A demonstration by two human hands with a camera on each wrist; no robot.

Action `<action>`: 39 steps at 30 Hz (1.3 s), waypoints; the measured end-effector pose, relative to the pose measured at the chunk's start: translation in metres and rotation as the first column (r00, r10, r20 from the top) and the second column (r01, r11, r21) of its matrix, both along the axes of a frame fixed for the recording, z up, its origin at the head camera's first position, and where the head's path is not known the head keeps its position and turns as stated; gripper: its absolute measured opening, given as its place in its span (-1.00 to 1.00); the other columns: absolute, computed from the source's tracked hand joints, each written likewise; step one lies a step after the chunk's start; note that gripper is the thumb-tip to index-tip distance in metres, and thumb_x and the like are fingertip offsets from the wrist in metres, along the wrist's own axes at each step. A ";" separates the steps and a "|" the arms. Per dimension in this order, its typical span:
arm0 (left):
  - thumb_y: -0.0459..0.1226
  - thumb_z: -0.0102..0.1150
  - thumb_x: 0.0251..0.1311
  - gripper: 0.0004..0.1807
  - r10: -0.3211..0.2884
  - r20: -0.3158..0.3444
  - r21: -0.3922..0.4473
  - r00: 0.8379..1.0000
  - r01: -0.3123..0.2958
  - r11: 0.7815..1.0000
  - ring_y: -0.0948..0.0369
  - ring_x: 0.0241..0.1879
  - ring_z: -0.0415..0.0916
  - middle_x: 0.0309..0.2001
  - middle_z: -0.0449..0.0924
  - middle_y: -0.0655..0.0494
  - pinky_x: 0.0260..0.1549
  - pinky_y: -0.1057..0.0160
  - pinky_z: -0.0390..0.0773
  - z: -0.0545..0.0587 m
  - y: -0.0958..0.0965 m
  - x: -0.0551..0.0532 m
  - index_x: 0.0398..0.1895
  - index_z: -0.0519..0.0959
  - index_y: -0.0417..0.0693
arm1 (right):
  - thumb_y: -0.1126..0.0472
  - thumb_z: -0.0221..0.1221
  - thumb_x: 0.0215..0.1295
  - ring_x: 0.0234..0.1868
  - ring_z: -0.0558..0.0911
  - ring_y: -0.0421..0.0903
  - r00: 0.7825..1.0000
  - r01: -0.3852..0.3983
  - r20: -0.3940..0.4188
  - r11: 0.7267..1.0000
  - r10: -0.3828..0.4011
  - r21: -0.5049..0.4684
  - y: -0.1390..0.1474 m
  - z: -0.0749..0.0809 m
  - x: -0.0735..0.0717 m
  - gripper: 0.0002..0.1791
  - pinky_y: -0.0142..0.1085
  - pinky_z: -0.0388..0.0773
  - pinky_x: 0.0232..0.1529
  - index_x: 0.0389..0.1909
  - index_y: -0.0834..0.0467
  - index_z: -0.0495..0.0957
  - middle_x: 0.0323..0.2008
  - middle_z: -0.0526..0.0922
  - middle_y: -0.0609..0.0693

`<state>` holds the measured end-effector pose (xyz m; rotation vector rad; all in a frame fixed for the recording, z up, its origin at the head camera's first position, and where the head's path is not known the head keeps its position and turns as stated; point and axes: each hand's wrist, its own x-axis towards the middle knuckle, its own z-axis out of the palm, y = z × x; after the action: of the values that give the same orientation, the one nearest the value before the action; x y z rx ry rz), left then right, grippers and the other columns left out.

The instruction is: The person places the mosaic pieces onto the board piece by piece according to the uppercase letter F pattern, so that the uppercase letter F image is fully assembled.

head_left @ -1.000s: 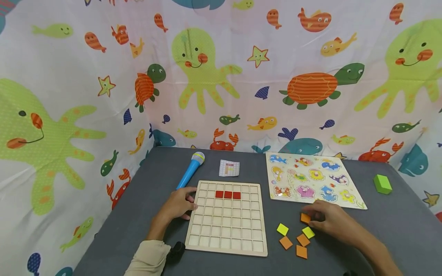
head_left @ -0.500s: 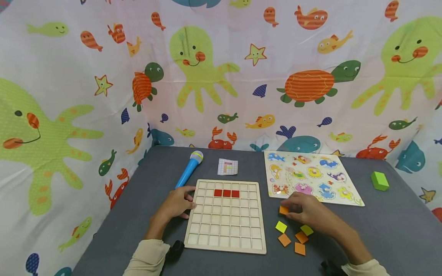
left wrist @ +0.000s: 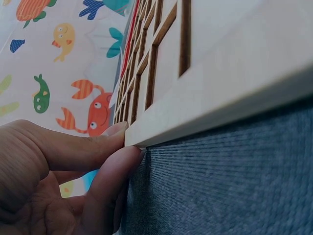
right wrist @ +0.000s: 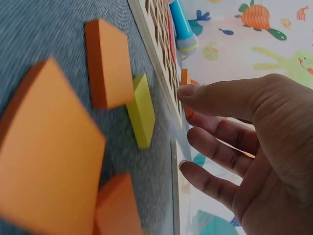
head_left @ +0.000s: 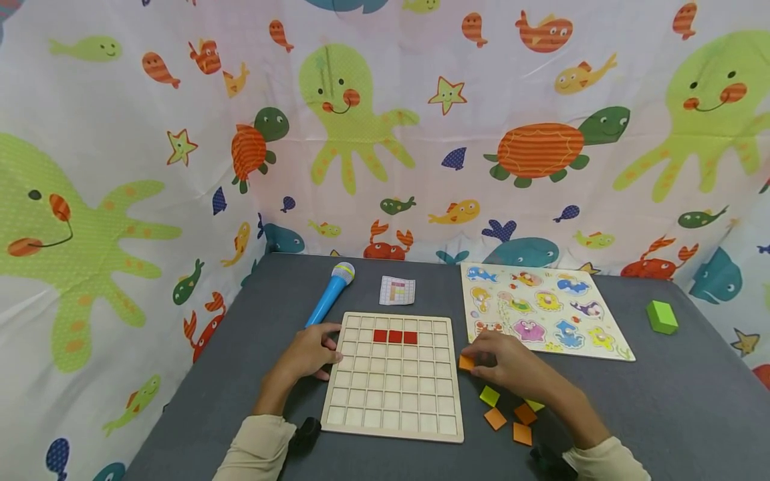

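Note:
A square wooden grid board (head_left: 392, 383) lies on the table, with three red tiles (head_left: 395, 337) side by side in one of its upper rows. My left hand (head_left: 308, 353) holds the board's left edge; thumb and a finger meet at the rim in the left wrist view. Just off the board's right edge, my right hand (head_left: 511, 361) pinches an orange tile (head_left: 466, 363) between thumb and fingers, seen edge-on in the right wrist view. Below that hand lie loose orange tiles (head_left: 495, 419) and a yellow tile (head_left: 490, 396); another yellow tile (head_left: 535, 405) is partly hidden by the right hand.
A blue toy microphone (head_left: 328, 298) lies beyond my left hand. Behind the board is a small card (head_left: 398, 290) printed with a coloured grid. A sea-animal puzzle board (head_left: 547, 307) lies at the back right, and a green block (head_left: 662, 316) stands farther right.
My right hand has moved left with the orange tile, from above the loose tiles to beside the grid board's right edge. The left hand stays on the board's left edge.

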<state>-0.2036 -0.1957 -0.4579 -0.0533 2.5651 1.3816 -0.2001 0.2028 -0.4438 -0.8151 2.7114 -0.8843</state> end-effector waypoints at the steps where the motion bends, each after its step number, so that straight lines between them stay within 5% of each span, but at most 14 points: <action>1: -0.52 0.38 0.27 -0.32 0.000 0.000 0.001 1.000 0.000 1.000 0.12 -0.33 0.60 -0.16 0.52 -0.08 -0.54 0.17 0.78 0.000 0.000 0.000 0.48 0.49 -0.16 | 0.17 0.42 0.38 -0.23 0.53 -0.27 1.000 -0.005 -0.003 1.000 0.005 -0.001 -0.002 0.000 -0.001 -0.68 -0.36 0.58 -0.23 0.11 0.12 0.75 -0.09 0.65 -0.12; 20: -0.52 0.37 0.28 -0.31 0.008 -0.006 -0.002 1.000 -0.008 1.000 0.11 -0.35 0.59 -0.19 0.52 -0.08 -0.55 0.18 0.76 0.002 -0.001 0.003 0.50 0.46 -0.19 | 0.13 0.41 0.40 -0.24 0.53 -0.22 0.998 -0.061 -0.035 0.996 0.059 -0.057 -0.040 -0.003 -0.011 -0.66 -0.40 0.51 -0.34 0.12 0.17 0.75 -0.09 0.65 -0.08; 39: -0.51 0.38 0.29 -0.32 -0.005 -0.007 0.010 1.000 0.005 1.000 0.13 -0.39 0.62 -0.18 0.53 -0.08 -0.55 0.16 0.77 0.000 0.000 0.001 0.49 0.46 -0.18 | 0.21 0.38 0.39 -0.08 0.61 -0.11 0.994 -0.099 -0.054 0.995 0.098 -0.020 -0.091 -0.007 -0.018 -0.71 -0.24 0.65 -0.08 0.09 0.14 0.78 -0.05 0.68 -0.07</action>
<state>-0.2023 -0.1960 -0.4580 -0.0409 2.5623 1.3950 -0.2182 0.1117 -0.4506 -0.9818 2.6836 -0.8857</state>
